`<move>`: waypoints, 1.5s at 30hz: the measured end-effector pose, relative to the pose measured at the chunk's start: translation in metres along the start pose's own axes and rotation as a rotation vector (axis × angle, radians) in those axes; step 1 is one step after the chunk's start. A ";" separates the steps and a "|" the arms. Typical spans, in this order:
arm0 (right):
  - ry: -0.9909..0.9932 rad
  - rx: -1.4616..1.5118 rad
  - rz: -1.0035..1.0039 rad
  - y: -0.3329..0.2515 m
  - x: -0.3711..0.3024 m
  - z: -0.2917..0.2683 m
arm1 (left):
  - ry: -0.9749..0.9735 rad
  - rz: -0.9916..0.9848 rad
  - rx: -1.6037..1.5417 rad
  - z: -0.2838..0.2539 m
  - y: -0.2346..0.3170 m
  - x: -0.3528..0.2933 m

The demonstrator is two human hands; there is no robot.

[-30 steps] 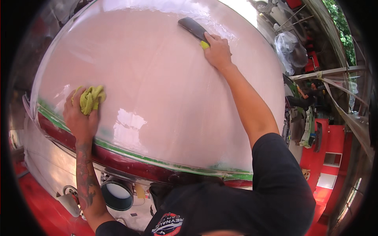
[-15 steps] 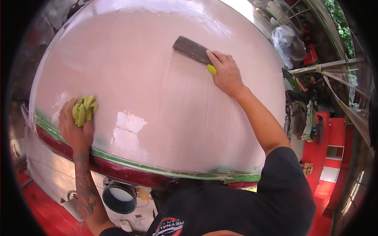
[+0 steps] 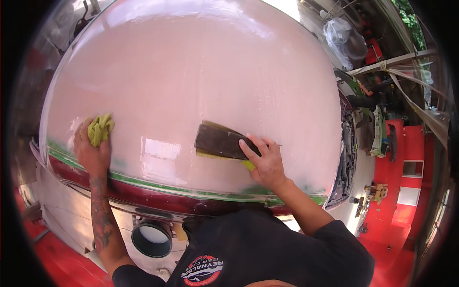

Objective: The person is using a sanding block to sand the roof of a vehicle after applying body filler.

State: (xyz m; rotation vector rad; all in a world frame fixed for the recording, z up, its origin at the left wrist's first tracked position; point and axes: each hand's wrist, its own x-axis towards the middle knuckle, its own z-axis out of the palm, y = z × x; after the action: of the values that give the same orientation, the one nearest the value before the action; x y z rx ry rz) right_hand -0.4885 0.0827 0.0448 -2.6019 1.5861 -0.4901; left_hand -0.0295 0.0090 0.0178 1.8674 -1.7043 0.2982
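A bare right hand (image 3: 268, 165) grasps a long, dark, rectangular block (image 3: 220, 141) against a broad, glossy, pale-pink vehicle panel (image 3: 162, 71) — the left hand (image 3: 94, 154), near the green-and-maroon edge (image 3: 158, 193), clutches a crumpled yellow-green cloth (image 3: 100, 130) on the same panel.

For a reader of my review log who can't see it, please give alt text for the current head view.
The person's right hand holds a dark, flat block on a glossy, pale pink curved panel, while the left hand holds a crumpled yellow-green cloth near the panel's green and dark red edge.
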 end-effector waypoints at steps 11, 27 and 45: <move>0.028 -0.203 0.096 0.083 0.194 0.034 | -0.022 -0.074 0.068 0.006 0.018 0.004; -0.182 -0.014 -0.263 -0.003 -0.031 -0.022 | 0.052 -0.136 0.167 0.009 0.016 -0.004; -0.314 -0.050 -0.426 0.037 -0.077 -0.052 | 0.170 -0.130 0.027 -0.005 0.031 -0.003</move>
State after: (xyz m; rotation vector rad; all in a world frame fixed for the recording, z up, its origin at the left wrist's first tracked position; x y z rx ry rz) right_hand -0.5679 0.1388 0.0681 -2.8784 0.9674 -0.0479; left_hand -0.0588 0.0142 0.0281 1.9047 -1.4659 0.4173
